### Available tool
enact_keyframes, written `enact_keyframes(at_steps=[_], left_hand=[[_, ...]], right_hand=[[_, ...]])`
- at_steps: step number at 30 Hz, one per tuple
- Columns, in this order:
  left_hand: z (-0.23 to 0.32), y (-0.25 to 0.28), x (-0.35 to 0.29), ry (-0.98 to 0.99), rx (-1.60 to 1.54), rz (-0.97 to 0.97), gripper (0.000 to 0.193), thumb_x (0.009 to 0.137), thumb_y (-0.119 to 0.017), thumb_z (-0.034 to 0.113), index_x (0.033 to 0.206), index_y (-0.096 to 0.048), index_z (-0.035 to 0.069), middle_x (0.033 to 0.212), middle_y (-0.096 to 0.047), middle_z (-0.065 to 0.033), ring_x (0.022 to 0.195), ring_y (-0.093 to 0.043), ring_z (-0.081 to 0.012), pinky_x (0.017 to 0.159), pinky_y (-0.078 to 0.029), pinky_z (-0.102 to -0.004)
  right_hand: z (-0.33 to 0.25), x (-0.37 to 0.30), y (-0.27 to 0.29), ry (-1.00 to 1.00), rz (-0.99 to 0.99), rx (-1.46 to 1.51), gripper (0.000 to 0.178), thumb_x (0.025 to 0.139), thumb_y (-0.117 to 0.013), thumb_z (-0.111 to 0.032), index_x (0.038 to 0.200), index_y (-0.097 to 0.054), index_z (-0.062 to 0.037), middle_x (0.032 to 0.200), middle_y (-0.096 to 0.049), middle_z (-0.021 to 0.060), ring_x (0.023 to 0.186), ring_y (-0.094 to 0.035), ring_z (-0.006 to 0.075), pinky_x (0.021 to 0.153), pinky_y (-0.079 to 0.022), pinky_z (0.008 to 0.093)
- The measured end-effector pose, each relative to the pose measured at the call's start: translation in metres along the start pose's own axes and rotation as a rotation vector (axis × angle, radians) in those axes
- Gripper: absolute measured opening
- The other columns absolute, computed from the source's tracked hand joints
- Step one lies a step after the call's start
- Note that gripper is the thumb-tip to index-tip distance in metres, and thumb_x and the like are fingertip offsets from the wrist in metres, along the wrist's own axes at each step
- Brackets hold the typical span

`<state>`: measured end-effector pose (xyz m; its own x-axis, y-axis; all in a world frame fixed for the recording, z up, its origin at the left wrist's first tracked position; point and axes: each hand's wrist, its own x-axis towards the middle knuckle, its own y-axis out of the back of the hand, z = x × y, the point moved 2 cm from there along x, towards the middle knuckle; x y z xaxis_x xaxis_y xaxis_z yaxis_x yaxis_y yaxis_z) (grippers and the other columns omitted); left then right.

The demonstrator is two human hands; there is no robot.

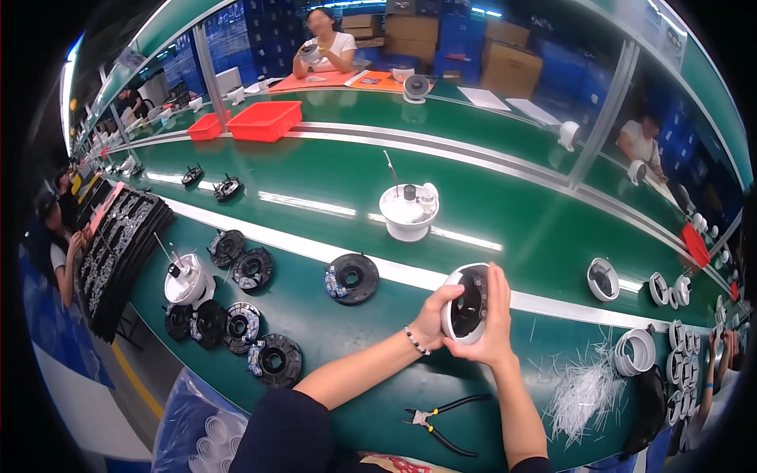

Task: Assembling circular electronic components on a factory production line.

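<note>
A round white housing with a black inside (471,296) is held up over the near edge of the belt. My left hand (430,319) is closed around its left side, thumb on the rim. My right hand (495,327) grips the right side, fingers laid along the rim. On the green table below lies a pair of side cutters (426,417) with black and yellow handles, jaws apart. Left of my hands sits a black disc (352,278) with a small circuit board. Further left are several more black discs (274,360) and a white base (188,280) with standing cables.
A heap of thin white strips (582,398) lies right of the cutters, beside stacked white rings (635,352). The green belt (315,169) carries a white base (408,213) and white housings (602,279). Red bins (266,122) stand beyond. Co-workers sit across and at both sides.
</note>
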<state>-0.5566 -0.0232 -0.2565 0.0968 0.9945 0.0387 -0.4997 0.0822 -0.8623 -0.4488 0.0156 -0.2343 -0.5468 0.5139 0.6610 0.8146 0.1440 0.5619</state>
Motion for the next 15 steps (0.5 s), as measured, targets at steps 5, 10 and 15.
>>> enact_keyframes(at_steps=[5, 10, 15], left_hand=[[-0.009, -0.002, 0.007, 0.040, 0.052, 0.025, 0.041, 0.079, -0.046, 0.031, 0.109, -0.049, 0.002, 0.099, -0.058, -0.0114, 0.089, -0.058, -0.0186, 0.077, -0.049, -0.0326], [-0.001, -0.001, 0.015, 0.112, 0.036, -0.066, 0.041, 0.079, -0.047, 0.028, 0.111, -0.048, 0.002, 0.100, -0.058, -0.0115, 0.089, -0.058, -0.0194, 0.080, -0.048, -0.0339], [-0.015, 0.000, 0.040, 0.203, 0.053, -0.138, 0.041, 0.079, -0.048, 0.026, 0.113, -0.048, 0.004, 0.100, -0.058, -0.0103, 0.091, -0.058, -0.0197, 0.082, -0.047, -0.0355]], right_hand=[[0.012, -0.005, 0.012, 0.024, -0.079, 0.049, 0.112, 0.040, -0.076, -0.040, 0.130, -0.024, 0.0017, 0.129, -0.028, 0.0235, 0.116, -0.032, 0.0378, 0.095, -0.029, 0.0436], [0.009, -0.004, 0.016, 0.065, -0.064, -0.061, 0.113, 0.042, -0.076, -0.042, 0.130, -0.020, 0.0016, 0.129, -0.026, 0.0250, 0.116, -0.030, 0.0417, 0.093, -0.028, 0.0477], [0.029, -0.024, 0.019, 0.003, -0.003, -0.213, 0.112, 0.053, -0.071, -0.049, 0.134, -0.010, -0.0016, 0.137, -0.011, 0.0259, 0.125, -0.016, 0.0433, 0.100, -0.019, 0.0462]])
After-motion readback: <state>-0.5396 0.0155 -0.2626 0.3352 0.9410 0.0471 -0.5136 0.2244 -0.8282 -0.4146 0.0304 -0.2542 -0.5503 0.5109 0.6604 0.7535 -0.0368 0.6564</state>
